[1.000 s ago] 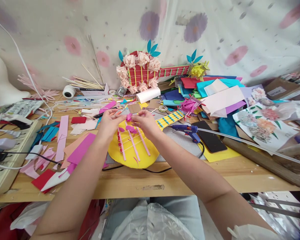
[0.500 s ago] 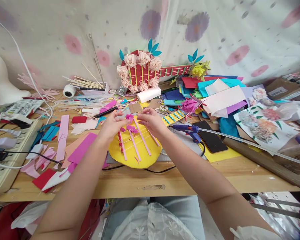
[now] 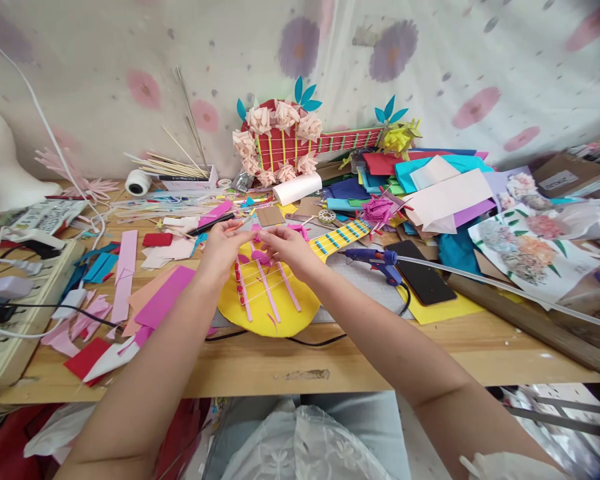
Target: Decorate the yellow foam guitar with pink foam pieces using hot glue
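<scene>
The yellow paper guitar (image 3: 267,320) lies flat on the table, with pink strips and white strings across its round body. Over its upper part my left hand (image 3: 225,245) and my right hand (image 3: 291,249) meet, fingertips pinched at a small magenta paper flower (image 3: 256,229). Fingers cover most of that flower. Just below them a loose magenta petal (image 3: 261,257) rests on the strips. Small red rolls (image 3: 240,283) run along the body's left side. Behind my right hand shows another magenta paper piece (image 3: 300,231), partly hidden.
A blue glue gun (image 3: 380,261) lies right of the guitar, beside a black phone (image 3: 425,272). At the back stands a red paper guitar (image 3: 280,147) with pale roses. Paper sheets (image 3: 450,193) pile up at right; a power strip (image 3: 45,293) is at left.
My right hand has moved left and slightly down, so its fingertips now meet those of my left hand at the magenta flower. My left hand has hardly moved.
</scene>
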Available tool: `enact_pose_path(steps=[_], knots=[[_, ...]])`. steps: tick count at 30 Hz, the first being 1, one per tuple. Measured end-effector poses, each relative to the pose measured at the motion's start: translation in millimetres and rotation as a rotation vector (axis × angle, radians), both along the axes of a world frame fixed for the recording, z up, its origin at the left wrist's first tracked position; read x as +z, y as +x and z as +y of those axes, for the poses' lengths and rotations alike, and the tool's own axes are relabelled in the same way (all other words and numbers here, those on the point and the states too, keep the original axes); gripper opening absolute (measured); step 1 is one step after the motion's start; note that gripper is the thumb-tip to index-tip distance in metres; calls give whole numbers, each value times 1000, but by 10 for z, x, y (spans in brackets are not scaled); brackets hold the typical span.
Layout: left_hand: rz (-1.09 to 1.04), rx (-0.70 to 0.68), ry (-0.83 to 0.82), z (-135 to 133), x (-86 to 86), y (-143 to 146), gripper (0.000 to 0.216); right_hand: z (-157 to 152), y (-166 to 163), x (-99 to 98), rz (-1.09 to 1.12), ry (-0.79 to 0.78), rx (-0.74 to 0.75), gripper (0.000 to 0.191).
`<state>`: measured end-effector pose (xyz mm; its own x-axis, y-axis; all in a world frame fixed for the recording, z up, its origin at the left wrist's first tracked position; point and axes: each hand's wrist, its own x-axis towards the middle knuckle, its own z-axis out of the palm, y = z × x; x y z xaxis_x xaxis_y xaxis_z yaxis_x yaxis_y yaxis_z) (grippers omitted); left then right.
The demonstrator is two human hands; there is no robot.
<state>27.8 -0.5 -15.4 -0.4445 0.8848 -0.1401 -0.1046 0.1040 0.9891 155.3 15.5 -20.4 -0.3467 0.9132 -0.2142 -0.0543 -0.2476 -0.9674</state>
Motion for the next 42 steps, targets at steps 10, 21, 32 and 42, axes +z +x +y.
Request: enact_pose_path(steps=[10,21,32,42], knots=[[4,-51,-1,33,15,15,52,36,-40,53,13,-14,-97,20],[120,13,39,156,-168,-354,28,158,24,50,-400,-226,56,32],[143,-186,-53,166,-391,-399,13,411,-79,-27,-379,-418,143,21],[298,-202,-96,89,-252,-357,21,467,-170,14,-438,-506,161,19]])
